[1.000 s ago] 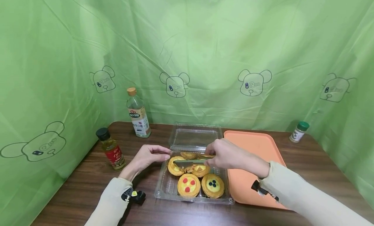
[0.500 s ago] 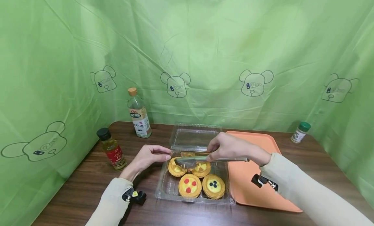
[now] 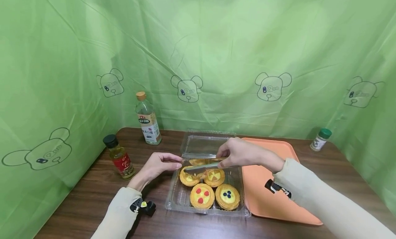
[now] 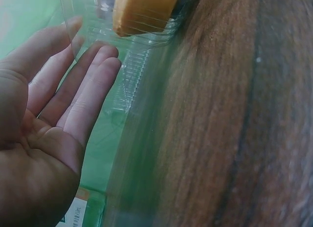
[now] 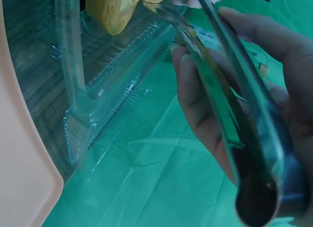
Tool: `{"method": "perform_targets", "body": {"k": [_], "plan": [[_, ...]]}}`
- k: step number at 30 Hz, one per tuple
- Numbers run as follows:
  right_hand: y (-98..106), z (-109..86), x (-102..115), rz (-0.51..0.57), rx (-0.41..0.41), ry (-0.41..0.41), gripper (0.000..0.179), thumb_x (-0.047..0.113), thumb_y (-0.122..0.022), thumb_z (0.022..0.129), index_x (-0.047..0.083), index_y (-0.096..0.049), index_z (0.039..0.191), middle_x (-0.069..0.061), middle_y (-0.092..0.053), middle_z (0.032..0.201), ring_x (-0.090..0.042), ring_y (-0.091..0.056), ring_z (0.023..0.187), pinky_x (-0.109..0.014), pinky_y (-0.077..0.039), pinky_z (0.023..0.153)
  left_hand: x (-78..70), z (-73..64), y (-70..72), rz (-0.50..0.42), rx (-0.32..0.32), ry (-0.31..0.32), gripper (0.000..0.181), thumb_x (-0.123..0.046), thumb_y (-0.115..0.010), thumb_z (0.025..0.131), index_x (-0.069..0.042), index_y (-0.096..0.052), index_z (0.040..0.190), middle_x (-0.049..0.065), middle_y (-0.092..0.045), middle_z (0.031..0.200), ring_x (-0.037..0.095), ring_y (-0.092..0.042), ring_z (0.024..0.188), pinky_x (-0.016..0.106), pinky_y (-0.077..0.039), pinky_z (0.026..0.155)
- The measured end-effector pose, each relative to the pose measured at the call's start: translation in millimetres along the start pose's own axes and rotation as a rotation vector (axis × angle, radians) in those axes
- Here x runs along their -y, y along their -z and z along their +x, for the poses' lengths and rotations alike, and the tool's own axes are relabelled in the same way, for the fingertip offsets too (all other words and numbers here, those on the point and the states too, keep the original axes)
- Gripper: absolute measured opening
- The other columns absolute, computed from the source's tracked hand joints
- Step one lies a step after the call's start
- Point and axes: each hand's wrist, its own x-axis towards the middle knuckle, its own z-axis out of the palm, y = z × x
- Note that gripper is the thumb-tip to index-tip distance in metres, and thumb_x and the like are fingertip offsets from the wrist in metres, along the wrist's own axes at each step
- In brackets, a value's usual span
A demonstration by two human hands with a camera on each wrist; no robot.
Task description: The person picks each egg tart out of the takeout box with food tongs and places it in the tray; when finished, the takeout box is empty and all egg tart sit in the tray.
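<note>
A clear plastic container (image 3: 177, 201) with its lid (image 3: 207, 143) folded back holds several egg tarts. One carries red pieces (image 3: 202, 196), another dark berries (image 3: 228, 197). My right hand (image 3: 242, 152) grips metal tongs (image 3: 204, 166) above the back row, their tips around or over the back left tart (image 3: 188, 178); I cannot tell whether they touch it. The back right tart (image 3: 215, 176) sits just beside. My left hand (image 3: 157, 167) pinches the container's left rim between thumb and fingertips. In the left wrist view its other fingers (image 4: 93, 95) extend beneath the rim.
An orange tray (image 3: 272, 201) lies to the right of the container. At the left stand an oil bottle (image 3: 120, 160) with a red label and a vinegar bottle (image 3: 149, 125). A green-capped shaker (image 3: 320, 140) is at the far right. Green cloth (image 3: 229, 60) hangs behind the table.
My right hand has turned and risen slightly with the tongs, whose arms now stand apart over the back left tart. My left hand stays at the rim.
</note>
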Motion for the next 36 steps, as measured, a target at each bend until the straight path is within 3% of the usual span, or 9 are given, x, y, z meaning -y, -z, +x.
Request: {"method": "perform_targets", "body": {"k": [6,17,20,23,28,32,36], "plan": [[-1,5.9,2,-0.028,0.028,0.008,0.021,0.019,-0.084,0.09,0.004,-0.082,0.105,0.008,-0.073,0.086,-0.004,-0.064,0.073,-0.027,-0.056,0.068,-1.3,0.3,1.1,-0.015,0.007,0.004,0.031,-0.012,-0.087,0.09,0.001,-0.079,0.117,0.014,-0.078,0.114,0.017,-0.074,0.101,0.028,-0.059,0.085],[2,3.7,-16,0.098,0.112,-0.044,0.031,0.021,-0.081,0.09,0.001,-0.08,0.114,0.006,-0.077,0.092,-0.009,-0.07,0.082,-0.03,-0.058,0.078,-1.5,-0.4,0.4,-0.017,0.006,0.002,0.031,-0.009,-0.086,0.09,0.003,-0.078,0.117,0.016,-0.078,0.114,0.018,-0.074,0.101,0.028,-0.059,0.085],[3,1.5,-16,0.092,0.117,-0.065,0.033,0.022,-0.079,0.092,0.002,-0.079,0.118,0.008,-0.072,0.084,-0.007,-0.063,0.073,-0.028,-0.054,0.07,-2.3,-1.2,-0.6,-0.014,0.007,0.005,0.03,-0.01,-0.086,0.09,0.002,-0.079,0.117,0.015,-0.078,0.115,0.018,-0.074,0.102,0.028,-0.059,0.085],[5,-0.4,-14,0.073,0.12,-0.072,0.036,0.024,-0.076,0.094,0.002,-0.078,0.122,0.008,-0.06,0.071,-0.006,-0.048,0.061,-0.026,-0.042,0.059,-3.2,-0.8,-1.0,-0.007,0.002,0.012,0.03,-0.012,-0.087,0.09,0.0,-0.08,0.117,0.013,-0.079,0.114,0.019,-0.074,0.102,0.029,-0.059,0.085],[4,-6.1,-12,0.034,0.117,-0.086,0.037,0.026,-0.073,0.099,0.004,-0.076,0.128,0.01,-0.048,0.062,-0.005,-0.037,0.054,-0.024,-0.031,0.053,-3.0,0.6,-1.4,-0.013,0.004,0.021,0.03,-0.013,-0.087,0.09,-0.001,-0.08,0.117,0.012,-0.079,0.114,0.019,-0.074,0.102,0.029,-0.06,0.086],[-2,-8.4,-9,-0.047,0.081,-0.023,0.036,0.029,-0.073,0.101,0.003,-0.077,0.126,0.012,-0.052,0.064,-0.002,-0.04,0.055,-0.023,-0.035,0.053,-2.2,0.4,-1.0,-0.014,0.012,0.021,0.03,-0.013,-0.087,0.09,-0.001,-0.08,0.117,0.012,-0.079,0.114,0.019,-0.074,0.103,0.029,-0.059,0.086],[-7,-7.3,-7,-0.132,0.026,0.078,0.023,0.03,-0.074,0.101,0.009,-0.078,0.108,0.012,-0.059,0.072,-0.001,-0.046,0.058,-0.024,-0.042,0.055,-2.1,0.1,0.5,-0.004,0.003,0.024,0.028,-0.014,-0.087,0.09,-0.003,-0.081,0.115,0.01,-0.079,0.114,0.019,-0.074,0.103,0.029,-0.06,0.085]]}}
